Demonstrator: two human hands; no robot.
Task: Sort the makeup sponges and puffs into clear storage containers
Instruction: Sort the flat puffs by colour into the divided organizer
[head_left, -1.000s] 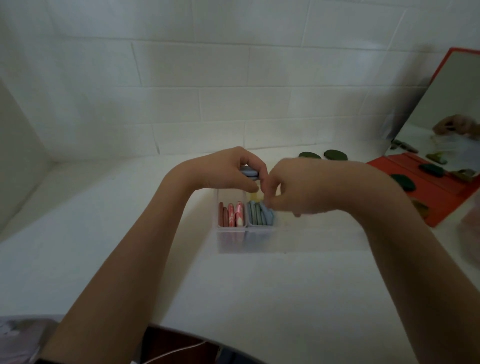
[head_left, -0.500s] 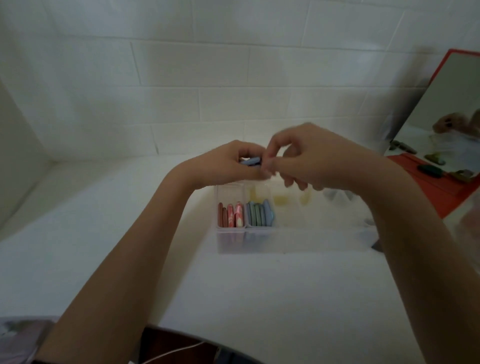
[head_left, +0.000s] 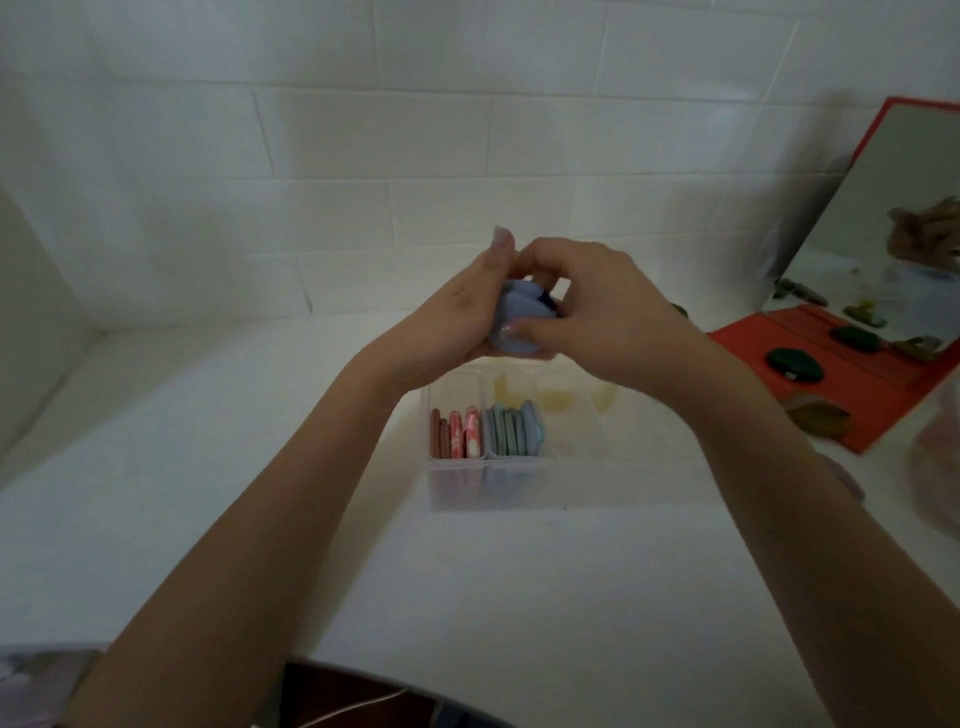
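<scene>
Both hands meet above the clear divided container (head_left: 571, 483) on the white counter. My left hand (head_left: 457, 322) cups a small stack of light blue puffs (head_left: 514, 322) from the left, and my right hand (head_left: 597, 306) pinches the same stack from the right, thumb on its lower edge. A dark blue piece peeks out behind the stack. In the container, red and pink puffs (head_left: 454, 434) stand on edge in the front left compartment, and blue-grey puffs (head_left: 514, 431) fill the one beside it. Pale yellow sponges (head_left: 556, 397) lie in the back compartments.
An open red case (head_left: 810, 374) with a mirror lid stands at the right and holds dark green puffs (head_left: 950, 361) and an olive-brown one (head_left: 818, 418). White tiled walls close off the back and left. A pinkish object sits at the far right edge.
Both hands have risen from the container with the blue puffs. My right hand left the blue compartment and now pinches the stack that my left hand holds.
</scene>
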